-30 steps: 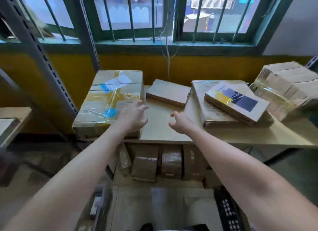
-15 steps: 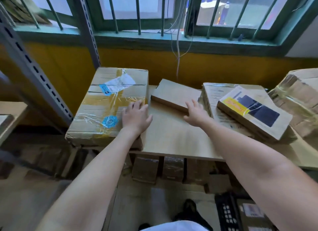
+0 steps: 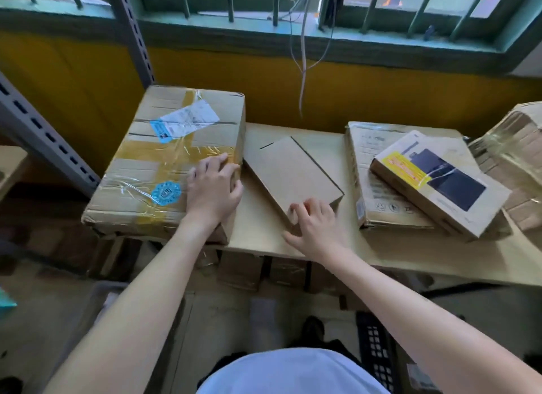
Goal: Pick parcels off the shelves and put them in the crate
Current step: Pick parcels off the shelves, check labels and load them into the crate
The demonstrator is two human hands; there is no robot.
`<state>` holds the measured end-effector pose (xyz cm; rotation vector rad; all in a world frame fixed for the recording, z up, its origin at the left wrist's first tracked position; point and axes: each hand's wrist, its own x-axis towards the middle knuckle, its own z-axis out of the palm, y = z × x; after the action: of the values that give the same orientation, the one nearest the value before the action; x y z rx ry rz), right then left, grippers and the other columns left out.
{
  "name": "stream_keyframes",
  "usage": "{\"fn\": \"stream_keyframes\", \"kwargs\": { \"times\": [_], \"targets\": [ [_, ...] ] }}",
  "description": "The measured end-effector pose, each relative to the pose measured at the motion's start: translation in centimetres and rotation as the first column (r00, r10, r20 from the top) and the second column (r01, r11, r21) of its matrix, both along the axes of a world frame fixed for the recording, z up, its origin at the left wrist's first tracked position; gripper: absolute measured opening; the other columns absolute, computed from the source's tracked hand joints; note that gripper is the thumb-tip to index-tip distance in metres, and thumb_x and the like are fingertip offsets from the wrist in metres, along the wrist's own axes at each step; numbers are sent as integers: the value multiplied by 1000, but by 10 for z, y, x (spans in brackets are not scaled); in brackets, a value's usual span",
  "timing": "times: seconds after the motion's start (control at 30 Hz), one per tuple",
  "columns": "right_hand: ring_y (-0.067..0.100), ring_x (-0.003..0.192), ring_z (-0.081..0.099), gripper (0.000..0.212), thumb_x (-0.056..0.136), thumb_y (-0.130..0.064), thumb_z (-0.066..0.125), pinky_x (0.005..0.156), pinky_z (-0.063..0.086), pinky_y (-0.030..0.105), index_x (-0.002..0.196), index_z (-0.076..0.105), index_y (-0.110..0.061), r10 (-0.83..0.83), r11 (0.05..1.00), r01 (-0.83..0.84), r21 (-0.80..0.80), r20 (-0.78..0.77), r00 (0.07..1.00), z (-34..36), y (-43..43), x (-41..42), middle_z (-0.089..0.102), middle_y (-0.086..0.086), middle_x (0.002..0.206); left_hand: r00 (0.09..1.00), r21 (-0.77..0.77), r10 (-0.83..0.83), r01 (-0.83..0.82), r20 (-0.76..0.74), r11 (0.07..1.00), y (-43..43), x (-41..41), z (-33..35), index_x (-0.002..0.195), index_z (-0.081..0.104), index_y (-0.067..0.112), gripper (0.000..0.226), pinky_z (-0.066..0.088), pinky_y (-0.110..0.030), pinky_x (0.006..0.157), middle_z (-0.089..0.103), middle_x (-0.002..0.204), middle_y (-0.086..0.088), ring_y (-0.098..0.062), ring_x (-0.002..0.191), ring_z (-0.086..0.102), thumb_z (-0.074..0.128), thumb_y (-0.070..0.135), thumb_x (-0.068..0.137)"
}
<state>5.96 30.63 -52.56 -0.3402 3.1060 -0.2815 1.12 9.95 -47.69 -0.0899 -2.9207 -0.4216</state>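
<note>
Left hand [image 3: 212, 188]: fingers flat, slightly spread, resting on top of large taped box [image 3: 164, 159] at its near right corner, thumb at edge. Right hand [image 3: 316, 226]: fingers bent, tips pressing near end of small flat box [image 3: 290, 173], thumb splayed left over shelf [image 3: 258, 232]. Small box lies between hands, just beside taped box. Right of right hand: printed box [image 3: 440, 185] tilted on wide carton [image 3: 369, 150]. Under right forearm: black crate [image 3: 378, 349].
</note>
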Motion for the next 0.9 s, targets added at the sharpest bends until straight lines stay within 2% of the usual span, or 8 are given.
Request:
{"fn": "stream_keyframes", "kwargs": {
  "times": [0.13,0.3,0.4,0.47,0.53,0.63,0.77,0.9],
  "targets": [
    [32,145,2,74,77,-58,60,115,6,48,135,33,-21,-69,998,68,9,103,992,-13,-4,22,7,11,157,978,90,-135,150,-160,984,4,12,10,109,64,7,26,35,-41,98,58,121,-15,-31,116,50,56,15,85],
    [34,122,49,67,62,-41,80,105,35,48,111,48,-9,-83,987,94,130,-89,993,-15,-14,52,55,15,124,910,244,-337,393,-240,887,29,36,23,103,65,2,22,44,-34,87,63,107,-18,-30,103,57,56,9,84],
    [32,109,58,68,60,-25,81,96,46,40,115,44,-10,-43,982,78,171,-198,979,-11,-14,65,60,13,113,910,299,-372,413,-185,860,36,40,25,108,64,5,23,41,-26,87,62,110,-14,-26,105,57,54,12,88],
    [37,103,57,57,66,-15,75,92,46,42,118,54,-7,-73,997,81,16,-274,959,-4,-10,68,59,17,112,918,361,-343,395,-199,845,36,47,26,107,64,5,22,39,-22,84,63,108,-13,-23,100,58,54,11,88],
    [35,106,55,48,76,-9,64,94,44,40,123,54,-6,-195,943,102,-318,-274,942,13,-7,71,57,17,116,931,441,-281,358,-233,823,32,55,26,106,64,4,22,38,-17,84,64,105,-13,-18,97,57,55,9,87],
    [17,111,52,42,87,-17,53,94,41,25,128,50,-12,-421,619,180,-764,-129,898,41,0,70,56,4,120,967,593,-174,251,-184,765,24,67,23,116,58,8,28,43,-22,90,57,112,-5,-10,103,51,54,13,88],
    [18,104,60,23,93,-16,49,91,50,43,109,56,-31,-383,-76,280,-957,287,878,58,-7,78,61,-1,113,992,738,-126,76,13,671,27,81,15,138,34,23,51,40,-28,96,37,135,-9,-15,124,40,54,23,91],
    [7,70,62,19,92,-12,45,50,48,19,97,53,-29,-340,-294,318,-901,410,847,45,-15,94,67,-9,82,996,782,-90,45,14,622,29,88,13,145,19,22,63,36,-29,101,27,144,-9,-10,129,29,53,24,92]
  ]
}}
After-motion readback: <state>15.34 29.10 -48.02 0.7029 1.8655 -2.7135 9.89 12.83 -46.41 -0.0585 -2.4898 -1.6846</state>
